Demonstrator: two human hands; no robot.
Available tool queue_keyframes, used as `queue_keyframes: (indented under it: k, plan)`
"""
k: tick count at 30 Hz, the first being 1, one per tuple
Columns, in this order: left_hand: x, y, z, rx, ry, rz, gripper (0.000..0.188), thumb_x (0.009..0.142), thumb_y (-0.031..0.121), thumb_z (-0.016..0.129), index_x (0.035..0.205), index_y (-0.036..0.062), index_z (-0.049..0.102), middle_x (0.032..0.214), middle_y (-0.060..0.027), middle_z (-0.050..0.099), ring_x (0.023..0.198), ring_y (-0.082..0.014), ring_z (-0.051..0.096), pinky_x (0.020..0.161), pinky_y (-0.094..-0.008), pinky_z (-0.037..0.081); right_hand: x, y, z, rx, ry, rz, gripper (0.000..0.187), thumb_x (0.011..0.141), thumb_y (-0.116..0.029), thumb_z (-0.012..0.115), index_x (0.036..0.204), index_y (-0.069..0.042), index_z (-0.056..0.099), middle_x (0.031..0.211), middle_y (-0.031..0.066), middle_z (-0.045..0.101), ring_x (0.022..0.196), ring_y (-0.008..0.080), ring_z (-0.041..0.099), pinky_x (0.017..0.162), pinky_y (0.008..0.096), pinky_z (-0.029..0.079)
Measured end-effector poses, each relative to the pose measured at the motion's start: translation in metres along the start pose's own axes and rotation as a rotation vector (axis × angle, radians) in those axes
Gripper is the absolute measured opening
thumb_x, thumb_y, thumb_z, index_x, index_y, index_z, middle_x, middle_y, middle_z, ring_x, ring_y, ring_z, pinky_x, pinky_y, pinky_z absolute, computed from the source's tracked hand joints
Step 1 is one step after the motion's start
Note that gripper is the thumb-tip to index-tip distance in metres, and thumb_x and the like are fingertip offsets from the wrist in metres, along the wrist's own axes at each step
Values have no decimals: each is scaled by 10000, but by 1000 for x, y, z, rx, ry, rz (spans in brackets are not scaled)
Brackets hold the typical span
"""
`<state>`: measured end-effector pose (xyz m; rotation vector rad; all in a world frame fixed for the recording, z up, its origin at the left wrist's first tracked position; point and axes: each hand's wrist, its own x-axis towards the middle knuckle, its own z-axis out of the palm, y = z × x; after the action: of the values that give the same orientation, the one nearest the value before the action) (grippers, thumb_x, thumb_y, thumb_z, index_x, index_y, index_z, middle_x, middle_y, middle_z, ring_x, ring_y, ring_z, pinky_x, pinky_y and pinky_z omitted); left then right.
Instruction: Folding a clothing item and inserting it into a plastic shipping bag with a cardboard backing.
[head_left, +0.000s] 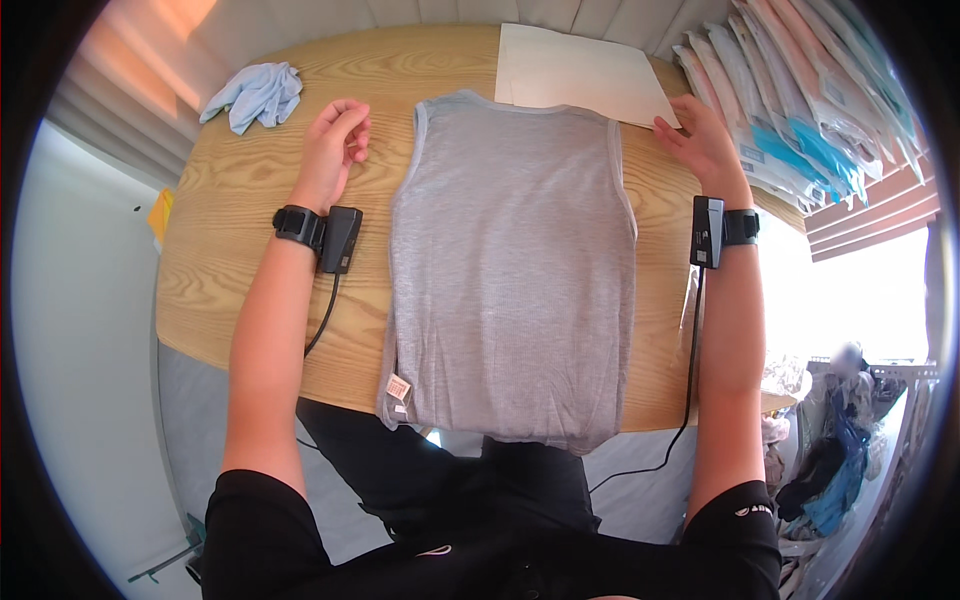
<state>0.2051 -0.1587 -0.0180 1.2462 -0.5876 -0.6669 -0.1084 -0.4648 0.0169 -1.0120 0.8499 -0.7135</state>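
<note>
Head view looks straight down on a grey sleeveless top (515,270) spread flat on a wooden table (230,250), neck toward the far edge and hem hanging a little over the near edge, a small label showing at its lower left corner. Both hands are off the cloth and hold nothing: the left hand (335,140) rests on the bare wood just beside the left armhole with its fingers loosely curled, and the right hand (700,135) lies flat and open near the right shoulder, its fingertips touching the corner of a white sheet of paper (580,70) that lies beyond the collar. Each wrist carries a black strap with a small black device and a cable running back toward the body. The garment looks smoothed and roughly square to the table, so the step in hand seems to be the first fold. To do it well, each hand would best pinch a shoulder and the side seam below it together, carrying one long edge over toward the middle so the fold line runs straight from shoulder to hem. The overhanging hem could drag the cloth crooked, so sliding the top farther onto the table first would help. A crumpled light-blue cloth (255,95) sits well apart at the far left, and a fanned stack of packaged garments (790,110) lies along the right edge.
</note>
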Motion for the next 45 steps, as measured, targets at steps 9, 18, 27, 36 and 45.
queue_keyframes:
  k: [9, 18, 27, 36, 45]
  plan:
    - [4, -1, 1, 15, -31, -3, 83, 917, 154, 614, 945, 90, 569, 811, 12, 555, 637, -56, 488, 522, -197, 370, 19, 7, -4, 474, -67, 18, 399, 817, 25, 594, 1149, 32, 373, 1075, 171, 395, 1001, 279, 461, 882, 392, 481]
    - [4, -3, -2, 13, -42, 7, 74, 915, 145, 619, 941, 91, 575, 800, 10, 562, 637, -55, 499, 522, -194, 384, 4, 18, 8, 352, -363, 55, 431, 882, -77, 590, 1279, 27, 458, 1121, 148, 458, 1034, 242, 476, 891, 344, 455]
    - [3, -1, -1, 22, -58, 14, 72, 899, 149, 637, 897, 99, 585, 781, 18, 571, 631, -50, 510, 541, -200, 405, 10, 23, 12, 452, -440, -196, 412, 931, -152, 604, 1299, -3, 495, 1023, 33, 552, 922, 143, 535, 830, 300, 464]
    - [-6, -15, 1, 144, -94, 58, 337, 928, 163, 603, 1231, 18, 581, 1051, -81, 671, 855, -102, 626, 681, -227, 517, -11, 21, 31, 138, -466, -108, 383, 925, -162, 611, 1277, -24, 547, 756, -93, 543, 584, -11, 453, 583, 158, 416]
    - [-4, -1, 15, 599, -418, 119, 301, 886, 171, 642, 1179, 113, 673, 1006, -22, 657, 874, -116, 564, 820, -254, 454, -26, 41, 54, -742, -396, -159, 461, 851, -171, 704, 1255, -7, 557, 586, -56, 469, 476, 27, 381, 433, 192, 288]
